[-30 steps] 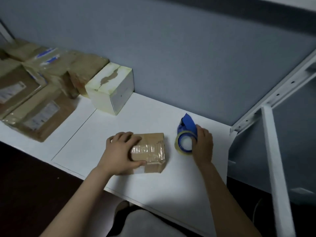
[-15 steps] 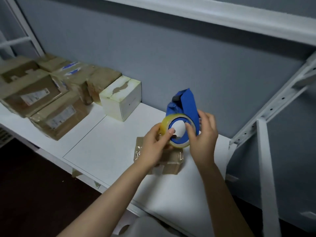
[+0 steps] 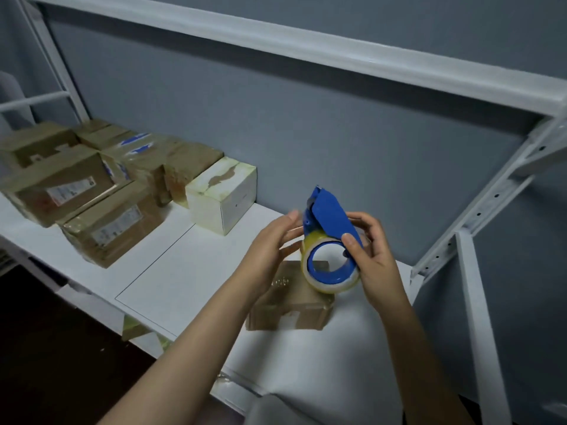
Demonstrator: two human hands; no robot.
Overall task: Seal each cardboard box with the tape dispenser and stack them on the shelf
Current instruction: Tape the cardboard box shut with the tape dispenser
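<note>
A blue tape dispenser with a roll of clear tape is held in the air above a small brown cardboard box. The box lies on the white shelf, partly hidden by my hands. My right hand grips the dispenser from the right, thumb on the blue core. My left hand is at the dispenser's left side with fingers nearly straight; its fingertips reach the blue body near the roll, and I cannot tell whether they pinch tape.
Several brown cardboard boxes are piled at the shelf's left, with a white box beside them. An upper white shelf beam runs overhead. White frame posts stand on the right, a grey wall behind.
My left hand has left the small box and come up to the dispenser. My right hand has lifted the dispenser off the shelf and tilted it. The view has risen.
</note>
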